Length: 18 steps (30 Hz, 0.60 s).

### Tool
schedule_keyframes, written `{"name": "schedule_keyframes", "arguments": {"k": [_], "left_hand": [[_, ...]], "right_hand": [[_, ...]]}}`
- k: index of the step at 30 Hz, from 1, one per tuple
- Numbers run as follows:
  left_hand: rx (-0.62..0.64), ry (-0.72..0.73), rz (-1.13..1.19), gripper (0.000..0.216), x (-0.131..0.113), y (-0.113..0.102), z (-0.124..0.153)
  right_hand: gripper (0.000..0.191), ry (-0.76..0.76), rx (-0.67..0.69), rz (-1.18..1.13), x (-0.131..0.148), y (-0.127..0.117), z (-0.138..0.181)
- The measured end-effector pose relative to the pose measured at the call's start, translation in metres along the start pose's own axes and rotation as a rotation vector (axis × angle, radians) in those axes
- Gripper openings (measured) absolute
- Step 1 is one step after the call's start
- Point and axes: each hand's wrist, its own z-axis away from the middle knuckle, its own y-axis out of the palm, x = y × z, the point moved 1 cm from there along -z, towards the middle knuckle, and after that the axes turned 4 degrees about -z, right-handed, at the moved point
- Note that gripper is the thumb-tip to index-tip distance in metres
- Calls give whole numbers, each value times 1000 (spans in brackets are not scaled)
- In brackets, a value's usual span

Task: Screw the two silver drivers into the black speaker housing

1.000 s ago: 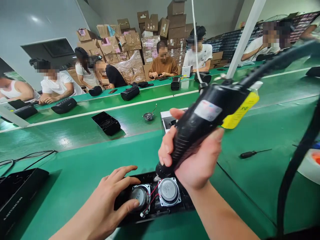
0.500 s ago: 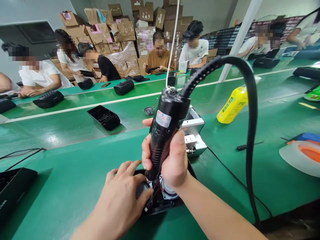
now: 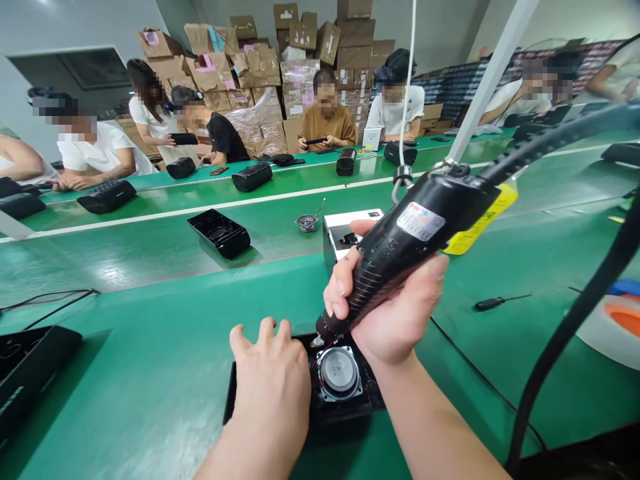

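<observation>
My right hand is wrapped round a black electric screwdriver that hangs from a white cord and trails a thick black cable. The tool is tilted, its tip down by a round silver speaker driver. That driver sits in a black speaker housing on the green bench. My left hand lies palm down over the left part of the housing, fingers together and stretched forward, hiding what is under it.
A white box stands behind the tool, a yellow bottle partly behind it. A small screwdriver lies right. A black housing and loose driver sit on the belt. Several seated people work at the far side.
The screwdriver has tipped from upright to leaning right, its tip still at the housing. My left hand has slid flat over the left driver. The view shifted a little.
</observation>
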Motion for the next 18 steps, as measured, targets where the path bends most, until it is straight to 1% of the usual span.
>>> {"name": "schedule_keyframes", "arguments": {"k": [3,7,10,12,15,17,18], "left_hand": [[-79,27,4,23,1,5,0],[-287,89,75,15,16,12,8],[-447,176,183,23,30,14,20],[-527,267,305,21,37,16,30],[-597,388,474,18,43,22,42],[-614,422,504,21,45,26,47],[-625,432,508,24,46,28,49]], "right_hand": [[61,-17,-24,3,3,-1,-1],[63,-20,-68,1,12,-3,-2],[56,-2,-85,-44,28,0,-2],[50,31,-71,-79,40,5,-2],[46,92,-37,-89,56,12,0],[50,146,-12,-87,63,13,5],[54,181,-1,-89,65,12,9]]}}
